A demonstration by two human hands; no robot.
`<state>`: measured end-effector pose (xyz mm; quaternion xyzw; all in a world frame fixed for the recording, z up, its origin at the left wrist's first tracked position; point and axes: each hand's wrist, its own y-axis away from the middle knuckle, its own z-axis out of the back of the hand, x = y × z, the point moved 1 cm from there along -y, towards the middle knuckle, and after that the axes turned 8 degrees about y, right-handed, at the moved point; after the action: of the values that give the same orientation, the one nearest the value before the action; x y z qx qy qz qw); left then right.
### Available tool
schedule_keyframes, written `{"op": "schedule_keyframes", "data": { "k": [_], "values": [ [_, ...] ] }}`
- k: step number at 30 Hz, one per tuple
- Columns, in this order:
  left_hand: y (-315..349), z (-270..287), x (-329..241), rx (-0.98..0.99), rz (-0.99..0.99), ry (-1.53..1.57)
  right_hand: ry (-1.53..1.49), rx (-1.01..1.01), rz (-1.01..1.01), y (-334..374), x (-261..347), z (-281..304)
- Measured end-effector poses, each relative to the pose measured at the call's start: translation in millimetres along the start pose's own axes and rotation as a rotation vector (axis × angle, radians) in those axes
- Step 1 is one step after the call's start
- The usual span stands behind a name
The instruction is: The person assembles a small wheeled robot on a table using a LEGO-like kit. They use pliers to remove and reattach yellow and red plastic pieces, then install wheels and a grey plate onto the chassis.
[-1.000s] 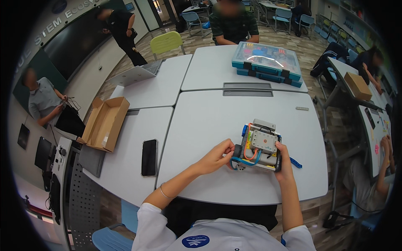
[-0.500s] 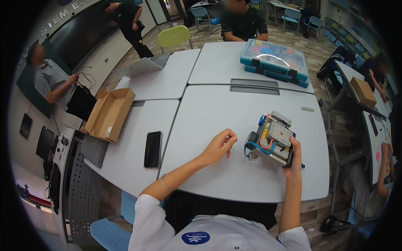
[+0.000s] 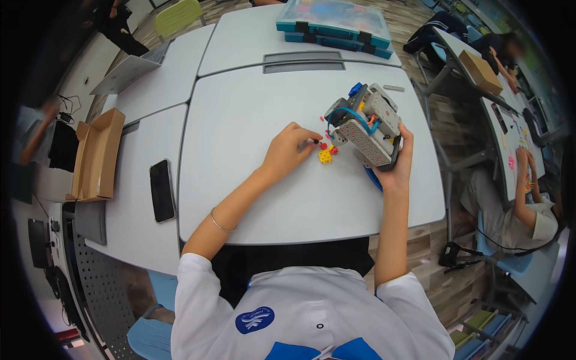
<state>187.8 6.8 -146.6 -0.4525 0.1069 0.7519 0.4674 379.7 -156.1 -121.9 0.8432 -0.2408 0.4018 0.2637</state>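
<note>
My right hand grips a grey robot model built of construction pieces, with blue and orange cables, and holds it tilted above the white table. To its left, my left hand reaches low over the tabletop, its thumb and forefinger pinched on a small black piece. Just past those fingertips lies a yellow block piece. Small red pieces are scattered beside it, partly near the underside of the model.
A grey beam lies behind the model. Stacked teal cases stand at the back. To the left are a phone, an open cardboard box and a laptop. Another person's hands work at a table on the right.
The model has been tipped up and turned in my right hand. Small red and yellow pieces now show on the table, and my left hand has closed on a black piece. The view has shifted.
</note>
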Motion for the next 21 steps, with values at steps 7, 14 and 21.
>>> {"op": "schedule_keyframes", "data": {
  "k": [7, 14, 21],
  "values": [
    [-2, 4, 5, -0.036, -0.020, 0.186, 0.039, -0.024, -0.018, 0, -2, -2],
    [-3, 40, -5, 0.067, 0.399, 1.090, 0.213, 0.056, -0.011, 3, -13, -15],
    [10, 53, -8, 0.046, 0.639, 1.048, 0.583, 0.257, -0.068, 25, -10, -70]
  ]
}}
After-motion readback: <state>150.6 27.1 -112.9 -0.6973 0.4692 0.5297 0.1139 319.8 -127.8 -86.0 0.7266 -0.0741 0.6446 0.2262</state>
